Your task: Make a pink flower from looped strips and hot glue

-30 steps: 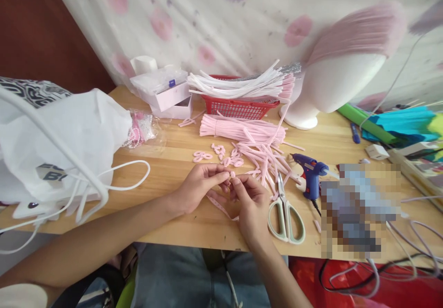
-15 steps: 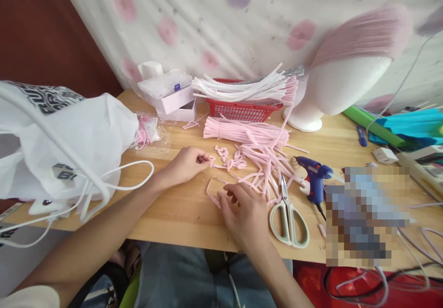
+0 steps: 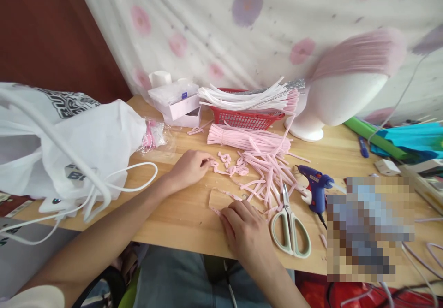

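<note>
My left hand (image 3: pixel 192 168) is closed at its fingertips on the end of a pink twisted strip (image 3: pixel 221 171) lying on the wooden table. More small pink curled pieces (image 3: pixel 241 165) are just right of it. My right hand (image 3: pixel 244 222) rests near the table's front, its fingers curled down over a thin pink measuring tape (image 3: pixel 215 210); whether they grip it is hidden. Beside that hand lie scissors (image 3: pixel 290 234) with pale green handles. Loose pink fuzzy stems (image 3: pixel 266 172) spread behind it, and a tied pink bundle (image 3: pixel 238 137) lies further back.
A blue glue gun (image 3: pixel 315 186) stands right of the scissors. Behind are a red basket (image 3: pixel 245 120) of white stems, stacked boxes (image 3: pixel 183 109) and a white foam head (image 3: pixel 342 96). A white bag (image 3: pixel 100 146) and cable (image 3: pixel 138 189) are at left.
My right hand's fingers have curled down onto the tape area. My left hand keeps near the pink strip, its fingertips slightly shifted. The whole view has tilted slightly upward.
</note>
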